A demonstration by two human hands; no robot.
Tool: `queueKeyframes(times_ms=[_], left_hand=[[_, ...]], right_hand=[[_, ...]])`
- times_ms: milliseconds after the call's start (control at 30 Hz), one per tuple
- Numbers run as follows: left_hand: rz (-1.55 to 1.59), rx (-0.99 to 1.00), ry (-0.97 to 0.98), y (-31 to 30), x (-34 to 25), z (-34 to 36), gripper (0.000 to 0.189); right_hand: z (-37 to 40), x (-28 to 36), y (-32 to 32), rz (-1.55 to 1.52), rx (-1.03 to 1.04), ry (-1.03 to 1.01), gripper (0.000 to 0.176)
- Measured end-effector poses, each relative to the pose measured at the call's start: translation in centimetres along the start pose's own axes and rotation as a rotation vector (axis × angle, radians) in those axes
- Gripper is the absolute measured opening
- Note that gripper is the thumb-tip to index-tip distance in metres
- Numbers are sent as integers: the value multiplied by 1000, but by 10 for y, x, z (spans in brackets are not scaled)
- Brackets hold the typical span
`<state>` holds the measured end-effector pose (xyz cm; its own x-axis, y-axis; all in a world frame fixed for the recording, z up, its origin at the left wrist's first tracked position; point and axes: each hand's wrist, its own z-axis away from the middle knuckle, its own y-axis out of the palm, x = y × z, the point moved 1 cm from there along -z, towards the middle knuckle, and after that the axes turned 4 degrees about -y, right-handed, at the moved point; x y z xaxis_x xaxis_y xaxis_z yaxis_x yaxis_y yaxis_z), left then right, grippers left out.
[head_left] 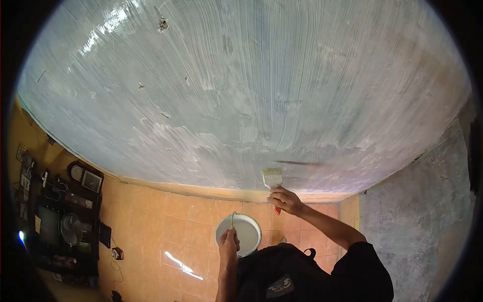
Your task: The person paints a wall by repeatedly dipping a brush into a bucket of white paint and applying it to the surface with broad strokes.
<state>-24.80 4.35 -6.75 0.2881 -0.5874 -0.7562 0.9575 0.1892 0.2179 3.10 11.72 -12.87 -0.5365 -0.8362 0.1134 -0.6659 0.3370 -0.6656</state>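
Note:
My right hand (286, 200) is closed around a paintbrush (272, 177) with pale bristles and a red handle end that shows below the fingers. Its bristles point up, close to the lower part of a wall (236, 105) streaked with thin whitish paint. My left hand (229, 241) grips the handle of a bucket (260, 235), at the left side of its rim. Pale, milky paint (246, 235) shows inside the bucket.
Orange floor tiles (166, 226) run along the foot of the wall. At the left stands a dark cabinet (93, 261) with a fan (71, 229) and picture frames (91, 181); a cord lies nearby. A grey patchy wall (407, 221) rises on the right.

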Motion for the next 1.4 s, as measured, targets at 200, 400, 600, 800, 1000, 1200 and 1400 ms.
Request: queueKeyframes(times_ms=[200,400,600,800,1000,1200,1400], left_hand=[[-64,71,-23,8,6,-4,29],[-143,127,17,20,-11,-4,29],[-213,216,53,32,-30,-3,30],[-271,255,75,35,-54,-2,29],[-298,314,68,29,-68,-5,31],[-332,346,78,17,-81,-16,31],[-380,417,92,4,-96,-24,26]], right_hand=[[-30,50,-18,-196,-301,475,33],[-67,77,-71,-337,-424,771,11],[-72,86,-78,-421,-413,896,7],[-86,101,-59,-541,-507,1078,12],[-79,103,-32,-468,-414,1171,18],[-92,102,-12,-650,-702,1356,20],[-103,106,7,-699,-569,1422,19]])
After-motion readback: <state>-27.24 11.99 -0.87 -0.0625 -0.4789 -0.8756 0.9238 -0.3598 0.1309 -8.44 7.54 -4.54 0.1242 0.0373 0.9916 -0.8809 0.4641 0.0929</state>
